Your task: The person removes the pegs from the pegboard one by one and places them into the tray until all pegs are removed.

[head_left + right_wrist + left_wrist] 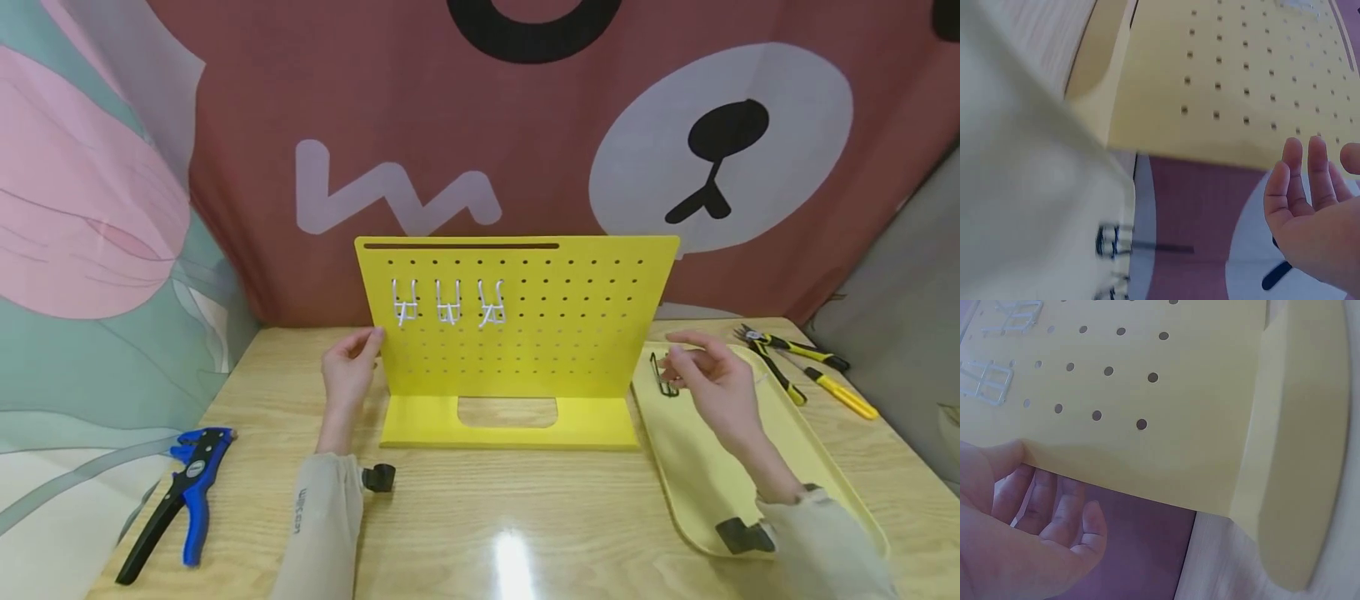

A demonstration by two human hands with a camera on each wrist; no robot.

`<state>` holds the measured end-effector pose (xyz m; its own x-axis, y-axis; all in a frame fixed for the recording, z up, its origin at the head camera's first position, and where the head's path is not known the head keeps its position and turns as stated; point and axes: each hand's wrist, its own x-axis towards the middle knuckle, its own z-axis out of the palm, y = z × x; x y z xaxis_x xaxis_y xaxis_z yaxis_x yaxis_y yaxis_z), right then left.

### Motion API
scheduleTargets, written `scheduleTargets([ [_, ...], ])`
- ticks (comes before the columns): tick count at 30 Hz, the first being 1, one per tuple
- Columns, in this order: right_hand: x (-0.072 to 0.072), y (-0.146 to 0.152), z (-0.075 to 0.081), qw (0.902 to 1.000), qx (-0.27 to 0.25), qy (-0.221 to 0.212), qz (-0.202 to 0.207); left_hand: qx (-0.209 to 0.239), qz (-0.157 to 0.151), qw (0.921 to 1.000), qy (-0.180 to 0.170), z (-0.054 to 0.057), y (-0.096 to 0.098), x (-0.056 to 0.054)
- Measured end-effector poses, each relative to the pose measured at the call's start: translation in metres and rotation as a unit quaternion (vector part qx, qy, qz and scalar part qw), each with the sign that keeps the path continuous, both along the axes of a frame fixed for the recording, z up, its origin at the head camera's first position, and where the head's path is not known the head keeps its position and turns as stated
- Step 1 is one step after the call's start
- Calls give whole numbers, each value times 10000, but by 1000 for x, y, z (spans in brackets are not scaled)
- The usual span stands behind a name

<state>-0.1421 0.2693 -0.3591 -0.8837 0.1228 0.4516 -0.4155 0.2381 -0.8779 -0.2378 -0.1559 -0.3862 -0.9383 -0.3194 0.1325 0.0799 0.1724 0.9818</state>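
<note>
A yellow pegboard (pixel 570 333) stands upright on its base, with three white wire hooks (pixel 448 302) in its upper left part. My left hand (pixel 351 367) grips the board's left edge. In the left wrist view its thumb (pixel 1007 456) lies on the front face and the other fingers are behind the edge. Over the pale yellow tray (pixel 720 500) hovers my right hand (pixel 716 387), its fingers (pixel 1294 181) loosely bent and nothing visible between them. Beside those fingertips, a black wire hook (pixel 663 377) lies in the tray's far left corner.
Blue and black wire strippers (pixel 191 483) lie at the table's left. Right of the tray are yellow and black cutting pliers (pixel 787 346) and a yellow-handled tool (pixel 847 393). Behind the table hangs a printed curtain (pixel 450 100).
</note>
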Motion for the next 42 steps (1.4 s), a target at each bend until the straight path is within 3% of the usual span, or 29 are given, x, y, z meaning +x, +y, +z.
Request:
scheduleTargets([
  [7,-5,-33,-8,9999,-113,-6,102,27,79,10000,-11,0,1,3],
  [17,-13,-69,-2,9997,-35,-82,215,31,62,9999,109,2,2,0],
  [24,-22,-87,-3,9993,17,-81,359,74,6,10000,-16,3,2,1],
  [42,-35,-140,11,9916,154,17,1287,58,-15,10000,49,1,2,-1],
])
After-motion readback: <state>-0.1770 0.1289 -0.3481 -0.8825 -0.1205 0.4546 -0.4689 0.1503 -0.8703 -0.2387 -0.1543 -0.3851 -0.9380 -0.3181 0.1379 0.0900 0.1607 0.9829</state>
